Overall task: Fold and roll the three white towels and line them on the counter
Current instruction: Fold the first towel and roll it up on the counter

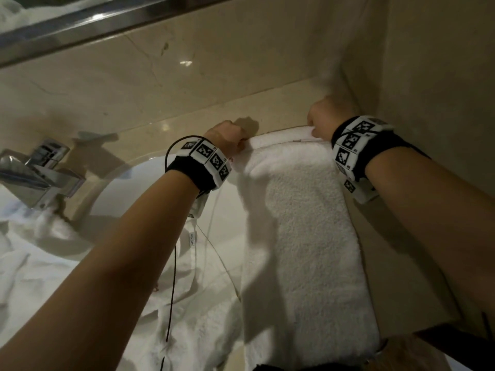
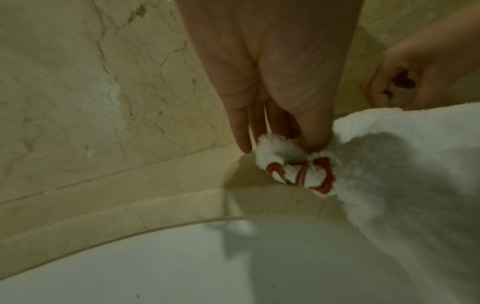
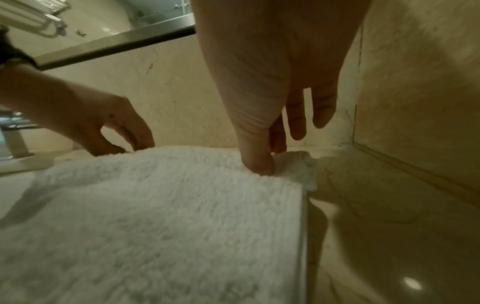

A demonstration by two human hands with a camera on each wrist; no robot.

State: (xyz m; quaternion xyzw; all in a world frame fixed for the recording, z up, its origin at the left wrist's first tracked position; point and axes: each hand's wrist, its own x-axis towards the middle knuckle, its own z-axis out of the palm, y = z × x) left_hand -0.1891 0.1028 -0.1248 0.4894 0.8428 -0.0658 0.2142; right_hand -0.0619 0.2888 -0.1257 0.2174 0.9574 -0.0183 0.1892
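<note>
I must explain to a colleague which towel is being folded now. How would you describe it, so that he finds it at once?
Start at the sink; on the counter to its right lies a long folded towel. The left hand and right hand pinch its far corners. Unlike the crumpled towels nearby, it lies flat.

Two hands (image 1: 227, 137) (image 1: 325, 119), two towels (image 1: 302, 236) (image 1: 40, 269) (one crumpled), one faucet (image 1: 40, 172).

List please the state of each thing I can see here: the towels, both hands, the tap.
Folded white towel: flat on the counter, far corners pinched.
Left hand: pinches the far left corner.
Right hand: pinches the far right corner.
Other white towels: crumpled, unfolded.
Faucet: no water visible.
</note>
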